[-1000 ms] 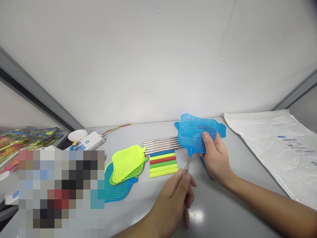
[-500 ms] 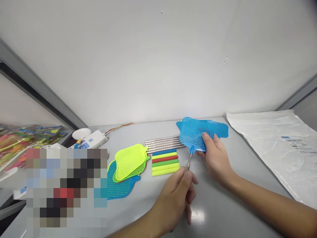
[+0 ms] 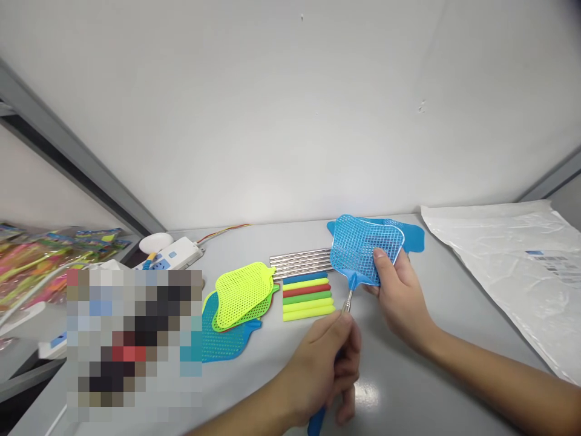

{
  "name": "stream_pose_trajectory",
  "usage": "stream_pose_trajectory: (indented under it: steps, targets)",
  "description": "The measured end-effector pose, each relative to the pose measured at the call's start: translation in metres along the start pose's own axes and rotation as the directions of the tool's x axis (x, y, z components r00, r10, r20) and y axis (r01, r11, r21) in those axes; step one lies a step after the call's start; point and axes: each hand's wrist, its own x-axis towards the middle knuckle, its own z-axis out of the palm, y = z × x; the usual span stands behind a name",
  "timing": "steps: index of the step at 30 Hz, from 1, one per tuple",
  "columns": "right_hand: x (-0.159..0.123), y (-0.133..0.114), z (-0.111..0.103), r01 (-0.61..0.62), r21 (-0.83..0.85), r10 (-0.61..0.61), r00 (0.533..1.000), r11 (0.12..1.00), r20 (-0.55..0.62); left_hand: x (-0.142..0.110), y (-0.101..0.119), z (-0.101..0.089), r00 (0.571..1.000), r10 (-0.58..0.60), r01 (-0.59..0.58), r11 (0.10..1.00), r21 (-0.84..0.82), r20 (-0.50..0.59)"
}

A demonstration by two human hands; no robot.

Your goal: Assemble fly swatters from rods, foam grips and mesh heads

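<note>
1 blue swatter [image 3: 353, 280] is held just right of the tubes [image 3: 308, 298], its long axis running away from the person and leaning slightly right. The mesh head [image 3: 356, 242] points toward the wall [image 3: 290, 121], the thin shaft [image 3: 349, 298] comes back from it, and the handle [image 3: 316, 422] shows at the near end.

The left hand [image 3: 324, 363], nearer than the tubes, is wrapped around the shaft and handle. The right hand [image 3: 403, 297], right of the tubes, pinches the mesh head's right side, thumb on the near face.

The 6 tubes lie side by side. Behind the tubes are metal rods [image 3: 299, 263]; left of the tubes, a yellow head [image 3: 242, 293] overlaps a green head [image 3: 256, 315], with a blue head [image 3: 224, 342] beneath. Well right of the tubes lies a white bag [image 3: 503, 266]; far left of them, a power strip [image 3: 175, 255].
</note>
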Motion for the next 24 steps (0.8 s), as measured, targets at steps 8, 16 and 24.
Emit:
stream_pose_trajectory:
  steps: [8,16,24]
  targets:
    - [-0.008,-0.001,0.005,0.005,0.023,-0.005,1.000,1.000,-0.026,-0.003,0.010,0.004,0.998,-0.026,0.030,0.996,0.079,-0.052]
    - [-0.007,-0.004,0.008,0.041,0.013,-0.041,0.999,0.999,-0.005,-0.007,0.019,-0.001,0.997,-0.034,0.047,0.983,0.178,-0.075]
    - [-0.004,-0.003,0.006,-0.139,0.000,0.132,0.936,0.990,0.328,-0.010,0.041,0.002,0.992,-0.128,0.127,0.989,-0.080,-0.010]
